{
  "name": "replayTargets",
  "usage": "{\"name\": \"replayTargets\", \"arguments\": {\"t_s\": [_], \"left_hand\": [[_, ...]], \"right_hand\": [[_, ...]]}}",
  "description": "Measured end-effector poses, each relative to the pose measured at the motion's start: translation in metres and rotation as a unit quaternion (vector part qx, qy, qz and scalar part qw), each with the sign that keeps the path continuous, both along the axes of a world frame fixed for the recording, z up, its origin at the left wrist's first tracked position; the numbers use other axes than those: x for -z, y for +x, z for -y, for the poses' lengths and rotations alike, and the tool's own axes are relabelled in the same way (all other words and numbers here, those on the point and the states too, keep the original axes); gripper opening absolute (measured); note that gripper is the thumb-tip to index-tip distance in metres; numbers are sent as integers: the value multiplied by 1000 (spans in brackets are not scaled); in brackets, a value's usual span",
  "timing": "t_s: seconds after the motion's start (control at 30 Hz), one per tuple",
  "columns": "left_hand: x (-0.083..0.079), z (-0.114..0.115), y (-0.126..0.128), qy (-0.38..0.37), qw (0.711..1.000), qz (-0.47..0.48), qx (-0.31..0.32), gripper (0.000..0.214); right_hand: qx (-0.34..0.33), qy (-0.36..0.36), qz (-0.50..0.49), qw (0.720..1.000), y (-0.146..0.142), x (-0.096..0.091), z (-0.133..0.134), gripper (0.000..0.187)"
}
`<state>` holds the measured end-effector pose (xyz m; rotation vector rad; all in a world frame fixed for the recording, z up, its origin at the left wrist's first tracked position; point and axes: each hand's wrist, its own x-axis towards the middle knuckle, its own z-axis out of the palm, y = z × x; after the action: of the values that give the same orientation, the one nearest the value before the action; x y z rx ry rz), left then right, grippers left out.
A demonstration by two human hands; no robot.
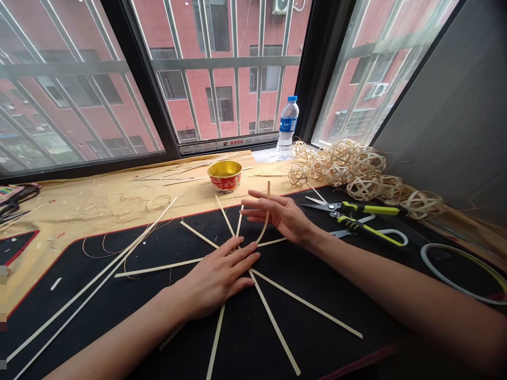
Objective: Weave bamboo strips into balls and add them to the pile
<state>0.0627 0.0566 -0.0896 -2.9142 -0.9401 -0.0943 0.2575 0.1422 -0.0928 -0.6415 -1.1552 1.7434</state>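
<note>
Pale, flat strips, which look like bamboo, cross in a star on a black mat (138,311). My left hand (216,274) lies flat over the crossing, fingers stretched out, covering the centre. Just right of it, my right hand (283,214) has one bamboo strip (266,224) between thumb and fingers; its free end curves upward off the mat. Other strips reach outward, such as a long strip (309,301) toward the lower right and another strip (158,267) to the left.
A red and gold bowl (224,182) and a water bottle (287,126) stand near the window. Woven balls (364,184) are heaped at the right, behind green-handled shears (364,208), scissors (390,235) and a tape roll (431,272). Two long loose strips (95,279) lie left.
</note>
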Motion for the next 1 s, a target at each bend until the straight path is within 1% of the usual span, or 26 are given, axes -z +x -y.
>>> {"name": "replayTargets", "arguments": {"t_s": [0.1, 0.17, 0.23, 0.3, 0.37, 0.4, 0.47, 0.63, 0.73, 0.8, 0.83, 0.87, 0.9, 0.93, 1.0], "left_hand": [[-1, -1, 0, -16, 1000, 3, -2, 48], [-2, -1, 0, -23, 1000, 2, -5, 47], [-2, -1, 1, -29, 1000, -3, -8, 47], [-3, 0, 1, -34, 999, -9, -12, 48], [-3, 1, 1, -37, 999, -12, -14, 49], [-3, 2, 1, -37, 999, -12, -15, 49], [-3, 2, 1, -35, 999, -9, -15, 49], [-2, 0, 1, -38, 999, 10, -8, 47], [1, 1, -2, -74, 996, 50, -17, 47], [1, 1, -5, -118, 985, 121, -30, 47], [0, 1, -6, -140, 973, 176, -48, 47], [-1, 0, -8, -162, 953, 244, -77, 47], [-5, -3, -9, -185, 922, 319, -118, 47], [-9, -7, -10, -208, 880, 394, -168, 46], [-19, -21, -12, -261, 762, 527, -272, 43]], "right_hand": [[-9, -22, -6, 1000, -5, 4, -2, 43], [-19, -18, -6, 1000, -9, 5, -3, 44], [-35, 15, 20, 999, -13, 3, -2, 40], [-43, 70, 57, 995, -17, 1, -1, 33], [-45, 111, 75, 990, -21, 0, 1, 33], [-44, 118, 73, 989, -22, 0, 3, 33], [-43, 106, 57, 992, -25, 2, 5, 34], [-46, 27, 5, 999, -27, 9, 7, 40], [-41, 5, 0, 999, -27, 11, 6, 44], [-36, 1, 4, 999, -28, 11, 6, 45], [-33, 0, 5, 999, -29, 11, 6, 45], [-31, -1, 3, 1000, -29, 11, 6, 46], [-29, -3, -1, 1000, -30, 11, 6, 46], [-26, -5, -4, 1000, -31, 11, 6, 46], [-21, -9, -6, 1000, -32, 12, 6, 47]]}}
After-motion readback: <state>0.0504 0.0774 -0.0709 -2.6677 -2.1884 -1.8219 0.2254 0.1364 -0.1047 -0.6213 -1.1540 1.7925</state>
